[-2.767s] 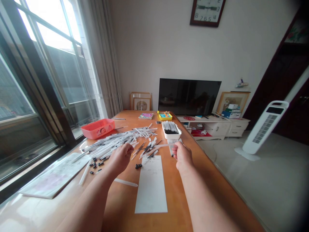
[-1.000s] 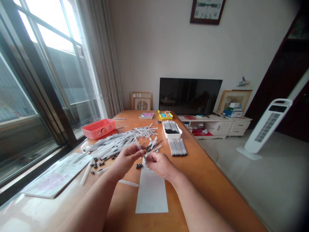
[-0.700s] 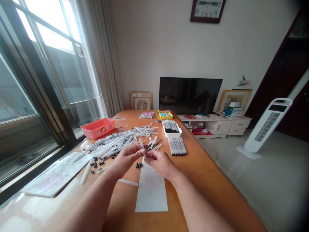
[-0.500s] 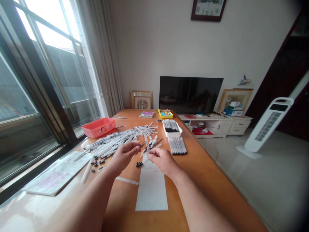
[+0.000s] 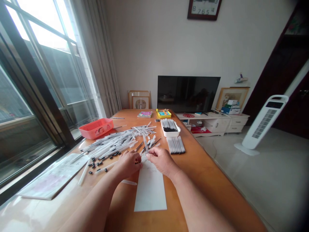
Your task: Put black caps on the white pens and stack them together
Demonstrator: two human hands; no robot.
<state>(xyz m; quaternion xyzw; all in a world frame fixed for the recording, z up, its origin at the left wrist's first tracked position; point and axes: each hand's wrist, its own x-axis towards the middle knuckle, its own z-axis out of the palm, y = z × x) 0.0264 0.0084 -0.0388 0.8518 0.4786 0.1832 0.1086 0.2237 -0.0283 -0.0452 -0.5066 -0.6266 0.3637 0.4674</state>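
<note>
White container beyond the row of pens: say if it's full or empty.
Looks well filled: clear pens with black ends cover most of the opening of the white container. How deep, I cannot tell.

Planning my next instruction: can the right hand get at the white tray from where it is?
Likely yes, reaching forward: the row of pens before the white tray lies low, nothing tall intervening, though the right hand holds a pen barrel.

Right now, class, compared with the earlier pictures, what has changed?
The left hand let go of the pen barrel and dropped to the black plugs by the paper; whether it holds any is unclear. The right hand came inward from near the row of pens, holding the barrel. The row, white tray and pink basket stayed.
</note>
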